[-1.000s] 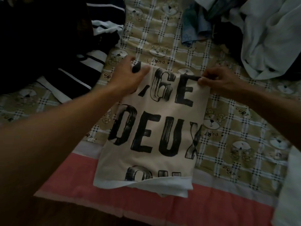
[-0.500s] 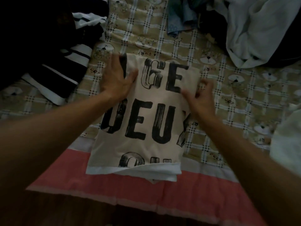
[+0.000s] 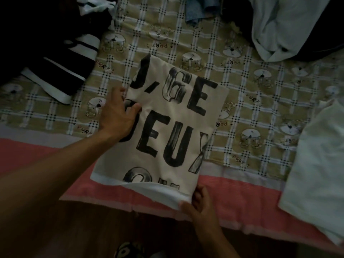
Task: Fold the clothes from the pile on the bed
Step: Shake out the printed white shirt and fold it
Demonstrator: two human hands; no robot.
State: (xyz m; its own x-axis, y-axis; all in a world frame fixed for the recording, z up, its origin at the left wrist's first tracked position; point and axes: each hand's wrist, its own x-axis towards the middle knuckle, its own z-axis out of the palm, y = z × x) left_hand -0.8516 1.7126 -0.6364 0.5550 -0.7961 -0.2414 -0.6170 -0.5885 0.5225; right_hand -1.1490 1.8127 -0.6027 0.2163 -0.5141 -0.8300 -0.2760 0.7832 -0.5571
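Cream cotton printed with big black block letters makes up the folded shirt, which lies as a tall narrow panel on the bed, tilted a little so its far end leans left. Its near end hangs over the coral-red border strip of the bedcover, and a white inner layer shows along that near hem. The rest of the shirt rests on the beige checked bedsheet with small bear motifs.

The left hand reaches in from the lower left with the forearm stretched diagonally across the red border. It lies palm down at the shirt's left edge, fingers loosely spread; the thumb sits on top of the printed cloth while the other fingers run along the edge, and whether they tuck beneath it cannot be told.

The right hand comes up from the bottom of the view, wrist bent, at the shirt's near right corner. Its thumb and fingers close on the white hem there, pinching the corner.

A dark garment with white stripes lies heaped at the far left, apart from the shirt. A pale grey-white crumpled garment sits in the far right pile, with a bit of blue cloth near it at the top edge. A pale mint-white cloth lies at the right edge, well apart from the shirt.
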